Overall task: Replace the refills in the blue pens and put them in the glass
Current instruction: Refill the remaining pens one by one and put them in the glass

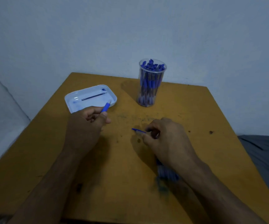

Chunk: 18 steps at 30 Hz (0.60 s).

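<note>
My left hand (88,122) grips a blue pen barrel (106,107) whose pale end points up toward the white tray (70,101). A dark refill (93,96) lies in that tray. My right hand (164,136) pinches a small blue and clear pen piece (138,131) just above the table. A tiny brass-coloured bit (139,140) lies on the table beside the right thumb. The clear glass (151,83), holding several blue pens, stands at the back of the table. A blurred bundle of blue pens (166,173) lies under my right wrist.
The yellow-brown table (122,175) has ink marks and small dark spots in its middle. A pale wall stands close behind it. Grey fabric (266,152) lies past the right edge.
</note>
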Each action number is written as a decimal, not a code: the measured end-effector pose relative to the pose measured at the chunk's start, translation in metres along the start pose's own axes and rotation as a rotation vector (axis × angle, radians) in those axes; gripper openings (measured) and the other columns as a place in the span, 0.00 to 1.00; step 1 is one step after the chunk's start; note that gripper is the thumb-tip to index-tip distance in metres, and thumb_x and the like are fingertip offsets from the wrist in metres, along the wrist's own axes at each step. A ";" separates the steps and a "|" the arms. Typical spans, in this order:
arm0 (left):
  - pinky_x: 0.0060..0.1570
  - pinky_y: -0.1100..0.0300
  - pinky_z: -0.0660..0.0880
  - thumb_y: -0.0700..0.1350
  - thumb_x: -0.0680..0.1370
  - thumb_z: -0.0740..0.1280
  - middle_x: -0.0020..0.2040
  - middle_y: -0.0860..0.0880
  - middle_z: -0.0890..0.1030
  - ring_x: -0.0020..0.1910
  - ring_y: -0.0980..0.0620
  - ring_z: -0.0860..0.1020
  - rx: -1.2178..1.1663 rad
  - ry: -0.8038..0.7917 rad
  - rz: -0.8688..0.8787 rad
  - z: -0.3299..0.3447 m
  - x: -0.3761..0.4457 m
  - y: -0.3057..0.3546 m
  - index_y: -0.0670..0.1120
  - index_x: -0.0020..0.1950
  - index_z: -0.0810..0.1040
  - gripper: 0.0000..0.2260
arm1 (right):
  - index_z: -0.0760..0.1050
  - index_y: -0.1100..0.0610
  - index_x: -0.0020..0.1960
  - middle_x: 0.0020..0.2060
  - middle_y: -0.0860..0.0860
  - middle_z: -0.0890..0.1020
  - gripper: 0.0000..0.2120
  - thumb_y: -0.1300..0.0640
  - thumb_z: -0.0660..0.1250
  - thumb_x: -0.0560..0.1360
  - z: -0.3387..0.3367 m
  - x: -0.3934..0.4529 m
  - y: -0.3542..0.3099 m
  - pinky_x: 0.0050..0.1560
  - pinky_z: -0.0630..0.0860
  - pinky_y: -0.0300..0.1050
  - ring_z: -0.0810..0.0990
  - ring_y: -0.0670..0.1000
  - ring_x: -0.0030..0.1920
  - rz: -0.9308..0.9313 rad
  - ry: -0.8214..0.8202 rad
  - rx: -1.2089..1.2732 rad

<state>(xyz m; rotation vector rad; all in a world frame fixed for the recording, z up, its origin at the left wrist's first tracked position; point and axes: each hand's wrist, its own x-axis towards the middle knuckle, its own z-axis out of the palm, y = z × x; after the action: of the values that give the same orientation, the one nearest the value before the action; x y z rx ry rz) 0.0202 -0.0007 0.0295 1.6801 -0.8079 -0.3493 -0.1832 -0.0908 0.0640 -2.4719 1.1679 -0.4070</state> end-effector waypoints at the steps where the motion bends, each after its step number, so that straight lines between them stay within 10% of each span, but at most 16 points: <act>1: 0.31 0.67 0.73 0.45 0.81 0.69 0.40 0.53 0.86 0.31 0.61 0.78 -0.018 0.031 -0.013 -0.008 0.004 -0.001 0.49 0.55 0.84 0.06 | 0.82 0.50 0.53 0.46 0.45 0.78 0.08 0.48 0.69 0.79 0.004 0.007 -0.012 0.48 0.78 0.47 0.76 0.46 0.44 -0.027 -0.017 0.004; 18: 0.32 0.60 0.73 0.45 0.81 0.68 0.37 0.53 0.86 0.30 0.56 0.76 -0.112 0.317 -0.100 -0.110 0.053 -0.038 0.55 0.47 0.81 0.06 | 0.81 0.57 0.60 0.58 0.57 0.79 0.11 0.60 0.65 0.80 0.112 0.200 -0.136 0.52 0.79 0.51 0.79 0.57 0.56 -0.404 -0.097 -0.353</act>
<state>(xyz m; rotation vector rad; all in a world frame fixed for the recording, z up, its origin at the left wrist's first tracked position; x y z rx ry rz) 0.1386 0.0476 0.0340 1.6216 -0.4632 -0.1860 0.0774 -0.1444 0.0460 -3.0071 0.7466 -0.1930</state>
